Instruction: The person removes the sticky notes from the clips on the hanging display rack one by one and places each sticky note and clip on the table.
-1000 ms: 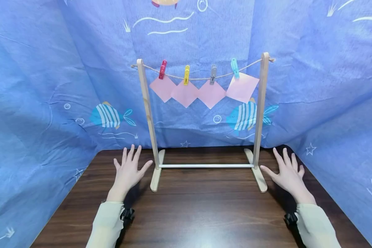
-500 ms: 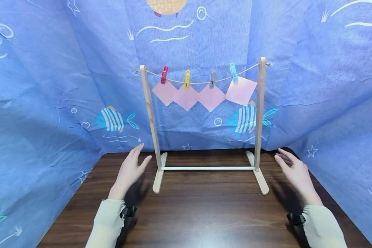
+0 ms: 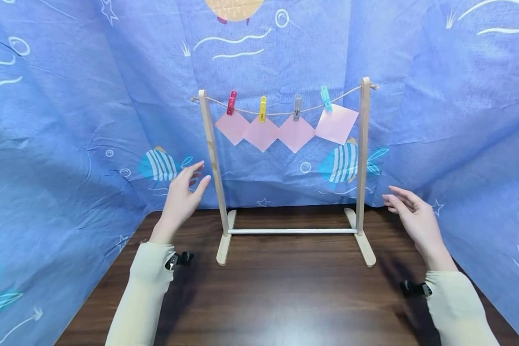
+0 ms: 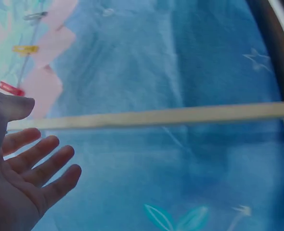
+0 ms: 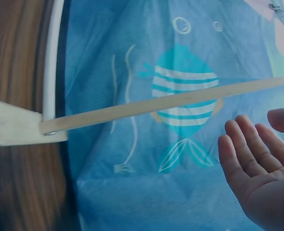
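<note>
Between my hands stands a wooden frame with a left post (image 3: 215,163), a right post (image 3: 363,158) and a white crossbar (image 3: 291,231). Along its string hang pink paper squares (image 3: 262,134), held by a red clothespin (image 3: 231,103), a yellow clothespin (image 3: 262,109), a grey clothespin (image 3: 297,107) and a light blue clothespin (image 3: 326,99). My left hand (image 3: 182,198) is raised just left of the left post, fingers relaxed, holding nothing. To the right of the right post, my right hand (image 3: 415,218) hovers with loosely bent fingers, apart from the wood.
The dark wooden table (image 3: 285,288) carries the frame's two feet, the left foot (image 3: 226,238) and the right foot (image 3: 361,238). A blue cloth (image 3: 91,96) with printed fish hangs behind and along both sides. Each wrist bears a small black camera (image 3: 179,260).
Both hands, spread low beside the frame's feet a second ago, have risen beside the posts, and their fingers have relaxed and bent. The head view has shifted slightly. Papers and clothespins stay on the string.
</note>
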{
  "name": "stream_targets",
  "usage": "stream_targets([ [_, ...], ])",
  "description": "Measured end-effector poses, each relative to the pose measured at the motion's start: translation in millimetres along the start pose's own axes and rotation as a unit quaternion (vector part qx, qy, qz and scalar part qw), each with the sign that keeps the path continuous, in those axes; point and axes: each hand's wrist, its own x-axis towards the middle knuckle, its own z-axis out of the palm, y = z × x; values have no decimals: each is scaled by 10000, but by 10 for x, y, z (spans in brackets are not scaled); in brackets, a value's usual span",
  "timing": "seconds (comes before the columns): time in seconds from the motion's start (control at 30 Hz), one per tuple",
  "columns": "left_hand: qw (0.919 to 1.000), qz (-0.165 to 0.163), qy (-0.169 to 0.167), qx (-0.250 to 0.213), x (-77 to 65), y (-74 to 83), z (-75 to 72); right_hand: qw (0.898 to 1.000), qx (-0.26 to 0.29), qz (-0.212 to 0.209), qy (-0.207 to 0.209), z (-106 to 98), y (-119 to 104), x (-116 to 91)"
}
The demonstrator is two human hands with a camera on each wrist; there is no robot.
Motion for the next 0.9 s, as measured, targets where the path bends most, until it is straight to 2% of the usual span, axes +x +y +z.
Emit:
stream_targets([
  [0.07, 9997, 101, 105, -176, 103, 85, -13, 9998, 217, -21, 3, -15, -62, 39],
  [0.2, 9980, 336, 259, -472, 322, 277, -29, 9946, 1037, 48, -41, -16, -188, 106],
  [0.3, 9968, 654, 333, -325, 489, 451, -18, 9842, 1759, 154, -91, -1, -295, 142],
  [0.4, 9940, 1021, 393, -90, 643, 643, 28, 9745, 2233, 125, -184, 26, -400, 169],
  [0.47, 9915, 1233, 402, -36, 751, 772, 78, 9717, 2348, 72, -246, 54, -456, 207],
  [0.57, 9895, 1389, 351, -183, 907, 968, 151, 9727, 2289, 41, -380, 96, -517, 291],
  [0.8, 9874, 1351, 114, -821, 1192, 1340, 294, 9836, 1706, 152, -572, 207, -656, 483],
  [0.9, 9859, 1350, 36, -990, 1276, 1503, 365, 9823, 1766, 118, -608, 247, -711, 547],
])
